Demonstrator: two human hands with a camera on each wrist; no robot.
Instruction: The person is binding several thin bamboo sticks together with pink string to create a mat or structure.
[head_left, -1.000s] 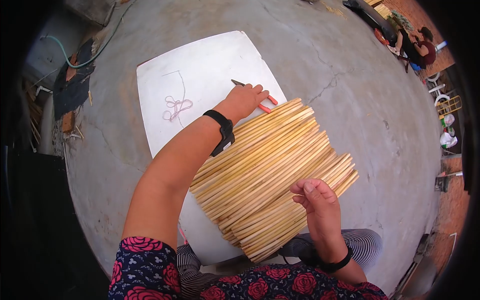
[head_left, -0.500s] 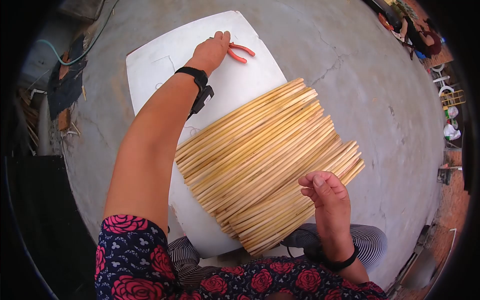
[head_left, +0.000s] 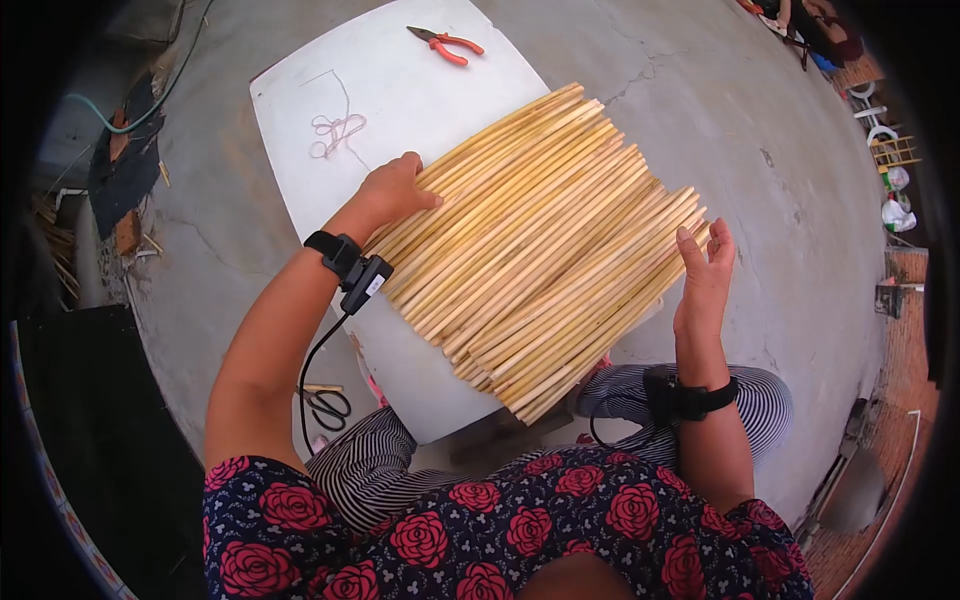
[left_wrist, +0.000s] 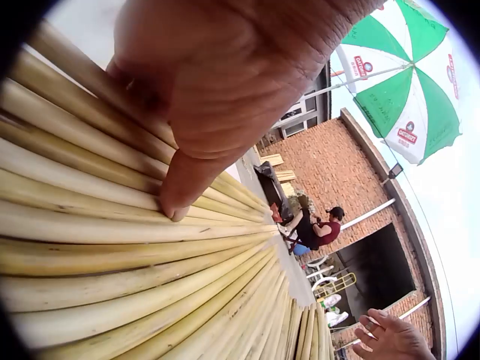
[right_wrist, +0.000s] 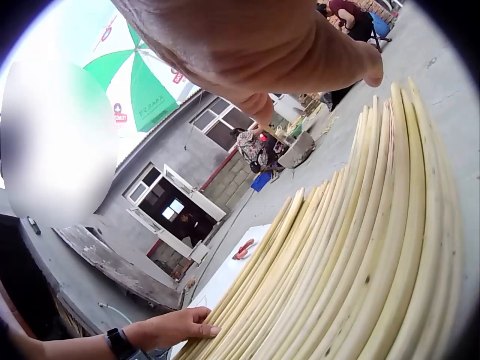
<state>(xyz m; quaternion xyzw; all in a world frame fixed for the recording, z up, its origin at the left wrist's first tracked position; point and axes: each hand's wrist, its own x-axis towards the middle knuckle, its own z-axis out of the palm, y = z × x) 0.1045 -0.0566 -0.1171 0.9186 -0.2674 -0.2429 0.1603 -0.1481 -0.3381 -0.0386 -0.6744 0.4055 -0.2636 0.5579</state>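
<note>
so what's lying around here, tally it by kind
stack of sticks: 1
pliers: 1
scissors: 1
pink string: 1
white board: 1
total: 5

Sticks [head_left: 540,240]: pale yellow, tan streaks. Board [head_left: 400,95]: white. Pliers [head_left: 447,44], board's far edge: orange handles. String [head_left: 335,130], board's far-left corner: pink. Dress [head_left: 480,545]: navy, red rose print. Trousers [head_left: 365,480]: black-white stripes. Wrist straps [head_left: 328,247]: black. Floor [head_left: 700,110]: grey. Umbrella [left_wrist: 409,82]: green-white panels.
</note>
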